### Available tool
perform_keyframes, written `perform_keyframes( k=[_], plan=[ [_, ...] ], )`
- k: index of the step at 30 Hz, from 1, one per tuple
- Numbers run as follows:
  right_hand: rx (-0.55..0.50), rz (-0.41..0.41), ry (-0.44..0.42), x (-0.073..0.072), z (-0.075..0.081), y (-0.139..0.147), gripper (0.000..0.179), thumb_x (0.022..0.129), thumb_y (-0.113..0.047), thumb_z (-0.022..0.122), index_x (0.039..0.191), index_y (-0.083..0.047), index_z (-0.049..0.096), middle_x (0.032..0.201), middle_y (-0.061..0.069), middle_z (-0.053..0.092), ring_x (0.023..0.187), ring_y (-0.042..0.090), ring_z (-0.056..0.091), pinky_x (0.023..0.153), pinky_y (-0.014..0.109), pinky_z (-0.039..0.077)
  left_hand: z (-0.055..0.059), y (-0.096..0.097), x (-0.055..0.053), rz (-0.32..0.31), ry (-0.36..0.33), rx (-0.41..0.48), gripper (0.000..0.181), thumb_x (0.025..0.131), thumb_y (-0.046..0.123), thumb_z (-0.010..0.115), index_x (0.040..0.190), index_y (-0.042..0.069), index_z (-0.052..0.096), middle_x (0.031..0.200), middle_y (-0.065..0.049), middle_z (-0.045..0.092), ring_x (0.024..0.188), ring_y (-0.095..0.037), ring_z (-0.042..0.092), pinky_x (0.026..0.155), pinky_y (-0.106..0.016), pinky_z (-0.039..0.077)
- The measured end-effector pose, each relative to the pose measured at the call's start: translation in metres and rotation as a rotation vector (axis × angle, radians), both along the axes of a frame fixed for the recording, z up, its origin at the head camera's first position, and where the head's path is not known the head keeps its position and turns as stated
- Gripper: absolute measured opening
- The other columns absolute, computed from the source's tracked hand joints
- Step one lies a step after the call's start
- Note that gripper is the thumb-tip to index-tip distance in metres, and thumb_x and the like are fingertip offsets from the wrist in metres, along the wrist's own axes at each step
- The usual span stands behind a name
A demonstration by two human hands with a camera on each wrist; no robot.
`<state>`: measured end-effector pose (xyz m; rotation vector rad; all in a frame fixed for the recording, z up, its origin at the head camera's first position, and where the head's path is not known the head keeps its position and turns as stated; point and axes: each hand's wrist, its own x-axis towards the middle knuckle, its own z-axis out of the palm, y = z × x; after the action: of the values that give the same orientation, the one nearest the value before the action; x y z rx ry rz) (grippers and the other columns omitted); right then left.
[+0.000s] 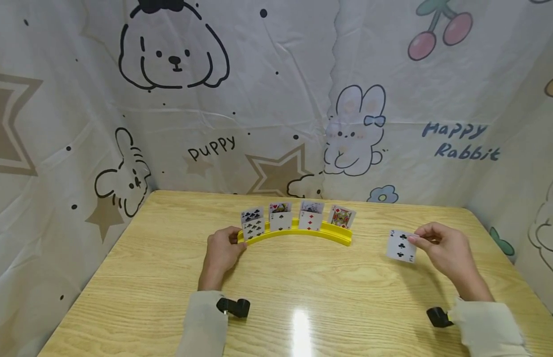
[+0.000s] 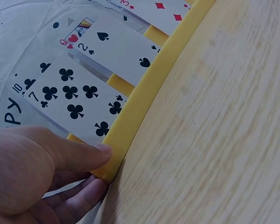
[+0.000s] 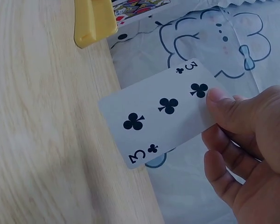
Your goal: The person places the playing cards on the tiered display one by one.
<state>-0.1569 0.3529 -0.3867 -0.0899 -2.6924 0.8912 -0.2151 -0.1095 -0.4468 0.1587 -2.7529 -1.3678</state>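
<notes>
A curved yellow card holder point(image 1: 298, 230) stands on the table with several playing cards upright in two rows. In front are the seven of clubs point(image 2: 74, 100), the two of spades point(image 2: 116, 49) and the three of diamonds point(image 1: 310, 220); other cards show partly behind them. A red-suited face card point(image 1: 342, 216) stands alone at the right end. My left hand point(image 1: 222, 253) grips the holder's left end, thumb on its front edge. Away to the right of the holder, my right hand point(image 1: 448, 250) pinches the three of clubs point(image 3: 165, 112) by one corner, its face showing.
Light wood-grain table point(image 1: 276, 287) lies under both hands. Behind it hangs a white printed cloth point(image 1: 276, 99) with cartoon animals, which also runs along the left and right sides. Black wrist cameras are strapped to both sleeves.
</notes>
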Motion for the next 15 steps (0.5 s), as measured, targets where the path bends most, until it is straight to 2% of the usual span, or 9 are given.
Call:
perform_keyframes(
  k=[15],
  plan=[
    [-0.052, 0.048, 0.069, -0.005, 0.002, -0.024, 0.016, 0.094, -0.019, 0.073, 0.091, -0.004, 0.068, 0.086, 0.008, 0.069, 0.074, 0.012, 0.058, 0.055, 0.023, 0.044, 0.0, -0.001, 0.0, -0.006, 0.008, -0.011, 0.036, 0.083, 0.003, 0.08, 0.118, 0.0, 0.071, 0.103, -0.013, 0.07, 0.094, -0.025, 0.065, 0.084, -0.042, 0.054]
  ],
)
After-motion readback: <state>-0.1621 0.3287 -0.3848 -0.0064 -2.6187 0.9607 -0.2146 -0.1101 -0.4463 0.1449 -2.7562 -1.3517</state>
